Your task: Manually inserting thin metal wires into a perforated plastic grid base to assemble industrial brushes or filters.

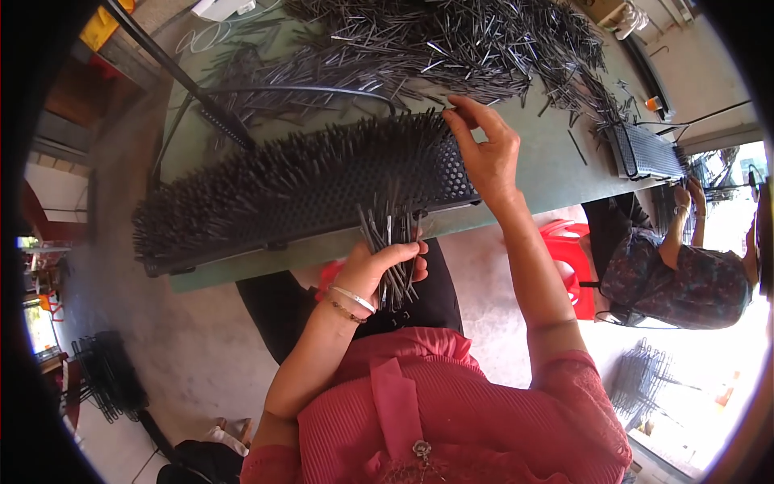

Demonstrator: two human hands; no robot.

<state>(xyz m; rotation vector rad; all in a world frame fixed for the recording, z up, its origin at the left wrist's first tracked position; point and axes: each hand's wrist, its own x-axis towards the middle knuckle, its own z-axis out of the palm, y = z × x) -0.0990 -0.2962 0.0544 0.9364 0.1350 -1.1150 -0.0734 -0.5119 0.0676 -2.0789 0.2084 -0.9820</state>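
Observation:
A long black rack with a perforated face (455,167) lies along the table's near edge, and thin black sticks (266,161) bristle upright from most of its length. Only its right end shows bare holes. My left hand (367,270) is closed around a bundle of loose black sticks (393,250), in front of the rack's near side. Over the rack's right end, my right hand (490,153) pinches with thumb and forefinger at the tip of a thin black stick, beside the last filled rows. The stick's lower part is hidden among the others.
A large heap of loose black sticks (451,40) covers the far part of the green table (556,161). A black lamp-like arm (173,64) crosses at the left. To the right, another person (677,274) works at a second rack (645,152), near a red stool (568,258).

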